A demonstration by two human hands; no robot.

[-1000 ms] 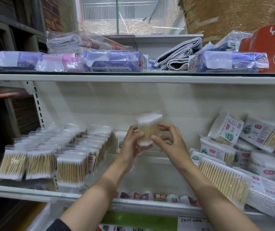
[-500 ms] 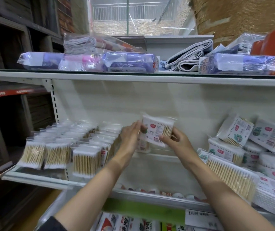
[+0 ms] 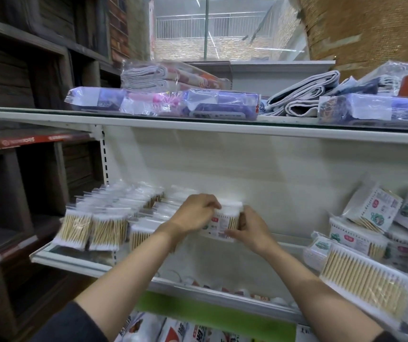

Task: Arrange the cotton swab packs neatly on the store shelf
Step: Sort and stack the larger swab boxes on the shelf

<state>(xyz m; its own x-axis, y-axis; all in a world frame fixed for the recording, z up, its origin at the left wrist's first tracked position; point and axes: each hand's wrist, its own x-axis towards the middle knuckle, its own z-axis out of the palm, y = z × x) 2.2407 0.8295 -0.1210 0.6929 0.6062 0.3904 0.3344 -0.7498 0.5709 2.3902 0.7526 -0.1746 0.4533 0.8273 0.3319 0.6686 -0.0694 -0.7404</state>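
Plastic-wrapped swab pack [image 3: 224, 224] is sitting upright, pinched between my left hand [image 3: 193, 214] and right hand [image 3: 249, 229]; tidy rows [image 3: 106, 218] are lying just left of my grip.

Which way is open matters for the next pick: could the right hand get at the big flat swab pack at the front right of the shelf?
Probably yes, once it lets go. The right hand now helps hold a cotton swab pack. The big flat pack lies on top at the front, uncovered.

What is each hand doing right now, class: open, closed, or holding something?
Left hand: closed on the cotton swab pack, gripping its left side.
Right hand: closed on the same pack, fingers on its right side and lower edge.
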